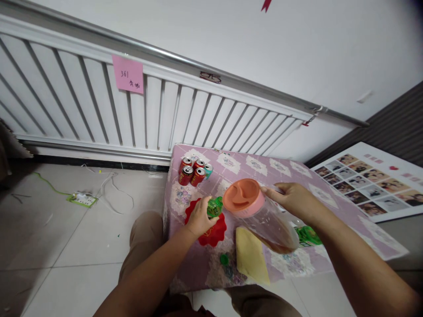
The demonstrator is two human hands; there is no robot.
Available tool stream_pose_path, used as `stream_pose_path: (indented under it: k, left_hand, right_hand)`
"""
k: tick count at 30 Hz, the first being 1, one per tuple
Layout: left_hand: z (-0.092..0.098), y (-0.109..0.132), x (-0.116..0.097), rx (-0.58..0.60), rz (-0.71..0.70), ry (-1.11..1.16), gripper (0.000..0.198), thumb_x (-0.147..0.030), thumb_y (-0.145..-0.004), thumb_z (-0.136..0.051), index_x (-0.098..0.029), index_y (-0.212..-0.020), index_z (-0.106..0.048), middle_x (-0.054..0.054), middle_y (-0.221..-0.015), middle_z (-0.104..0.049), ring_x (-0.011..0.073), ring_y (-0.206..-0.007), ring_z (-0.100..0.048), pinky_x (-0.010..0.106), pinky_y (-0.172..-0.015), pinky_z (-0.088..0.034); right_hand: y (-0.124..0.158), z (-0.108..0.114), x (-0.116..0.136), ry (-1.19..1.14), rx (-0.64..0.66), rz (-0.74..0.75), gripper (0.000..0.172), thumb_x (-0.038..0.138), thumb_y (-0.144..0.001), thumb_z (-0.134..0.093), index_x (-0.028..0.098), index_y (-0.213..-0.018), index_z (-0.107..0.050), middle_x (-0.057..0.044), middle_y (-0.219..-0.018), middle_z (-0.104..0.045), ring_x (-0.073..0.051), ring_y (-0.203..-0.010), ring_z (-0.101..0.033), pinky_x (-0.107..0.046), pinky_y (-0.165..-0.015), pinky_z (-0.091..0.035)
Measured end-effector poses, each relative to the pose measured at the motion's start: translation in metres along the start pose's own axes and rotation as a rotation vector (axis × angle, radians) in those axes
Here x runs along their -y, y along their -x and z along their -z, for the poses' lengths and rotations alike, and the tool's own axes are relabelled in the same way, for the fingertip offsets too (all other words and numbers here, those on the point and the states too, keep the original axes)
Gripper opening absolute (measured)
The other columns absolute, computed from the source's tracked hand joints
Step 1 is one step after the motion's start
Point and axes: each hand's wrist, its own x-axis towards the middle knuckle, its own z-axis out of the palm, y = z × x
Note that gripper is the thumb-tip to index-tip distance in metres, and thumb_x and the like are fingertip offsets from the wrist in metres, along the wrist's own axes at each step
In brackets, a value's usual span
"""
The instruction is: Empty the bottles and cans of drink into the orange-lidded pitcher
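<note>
My left hand (201,218) is wrapped round a green plastic bottle (215,207) above a red scalloped plate (213,233). In my right hand (287,197) is the handle of a clear pitcher (274,226) with an orange lid (243,196). The pitcher is tilted, its lid toward the bottle's mouth, and some brownish liquid lies low inside it. Lid and bottle mouth look very close; whether they touch I cannot tell. Below them a green cap (224,259) lies on the cloth beside a folded yellow cloth (251,255).
Several red cans (191,171) and a teal can (208,171) stand at the back left of the table with its purple floral tablecloth (228,163). Another green bottle (308,236) lies on the right. A photo board (373,180) leans behind; a white radiator (158,110) lines the wall.
</note>
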Motion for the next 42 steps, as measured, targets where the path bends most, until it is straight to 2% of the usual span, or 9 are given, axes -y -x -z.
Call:
stream_pose_path:
  k: [9,16,21,26,33,37,42]
  left_hand:
    - [0.0,0.0,0.002,0.006,-0.015,-0.02,0.077,-0.015,-0.07,-0.078,-0.019,-0.137,-0.042,0.014,-0.136,-0.056,0.0294,-0.131,-0.052,0.049,-0.112,-0.044]
    - [0.0,0.0,0.003,0.012,-0.033,-0.02,0.077,-0.014,-0.07,-0.077,-0.018,-0.138,-0.04,0.015,-0.137,-0.055,0.0301,-0.131,-0.052,0.05,-0.113,-0.043]
    - [-0.002,0.0,0.005,0.004,-0.032,-0.017,0.077,-0.015,-0.07,-0.077,-0.019,-0.137,-0.04,0.015,-0.136,-0.056,0.0302,-0.131,-0.052,0.05,-0.112,-0.043]
    - [-0.002,0.0,0.005,0.004,-0.039,-0.008,0.078,-0.014,-0.07,-0.077,-0.019,-0.138,-0.04,0.015,-0.136,-0.055,0.0304,-0.132,-0.052,0.051,-0.113,-0.043]
    - [-0.003,0.001,0.006,-0.011,-0.016,0.011,0.078,-0.013,-0.068,-0.077,-0.018,-0.137,-0.042,0.016,-0.135,-0.056,0.0303,-0.132,-0.051,0.05,-0.112,-0.043]
    - [-0.003,0.001,0.004,-0.016,0.007,0.014,0.077,-0.014,-0.068,-0.077,-0.018,-0.137,-0.042,0.016,-0.135,-0.056,0.0296,-0.13,-0.052,0.049,-0.113,-0.043]
    - [-0.003,0.003,0.002,-0.006,0.026,0.031,0.076,-0.016,-0.069,-0.076,-0.019,-0.138,-0.043,0.015,-0.137,-0.055,0.0288,-0.133,-0.05,0.047,-0.116,-0.039]
  right_hand:
    - [0.004,0.001,0.005,-0.02,0.002,-0.009,0.062,0.083,-0.069,-0.05,0.024,-0.052,-0.038,0.002,-0.052,-0.036,-0.014,-0.051,-0.035,-0.03,-0.05,-0.027]
    - [0.003,0.0,0.004,-0.015,0.012,0.0,0.055,0.075,-0.073,-0.05,0.023,-0.055,-0.045,0.001,-0.052,-0.042,-0.015,-0.051,-0.042,-0.03,-0.05,-0.029]
    - [0.0,-0.004,-0.002,-0.052,0.024,0.0,0.05,0.069,-0.076,-0.052,0.023,-0.057,-0.047,0.002,-0.052,-0.042,-0.014,-0.051,-0.041,-0.028,-0.047,-0.028]
    - [0.0,-0.009,-0.01,-0.109,0.003,-0.022,0.054,0.073,-0.073,-0.054,0.023,-0.054,-0.044,0.004,-0.051,-0.037,-0.012,-0.049,-0.037,-0.026,-0.046,-0.028]
    - [0.006,-0.029,-0.038,-0.291,-0.02,-0.029,0.053,0.069,-0.075,-0.058,0.021,-0.054,-0.05,0.004,-0.049,-0.043,-0.012,-0.048,-0.039,-0.025,-0.045,-0.03]
    - [0.012,-0.041,-0.052,-0.454,-0.089,-0.071,0.05,0.065,-0.073,-0.065,0.021,-0.054,-0.049,0.006,-0.048,-0.039,-0.01,-0.046,-0.035,-0.024,-0.044,-0.027]
    - [0.013,-0.054,-0.068,-0.709,-0.307,-0.231,0.048,0.06,-0.075,-0.064,0.022,-0.051,-0.045,0.006,-0.044,-0.037,-0.009,-0.044,-0.029,-0.025,-0.044,-0.023]
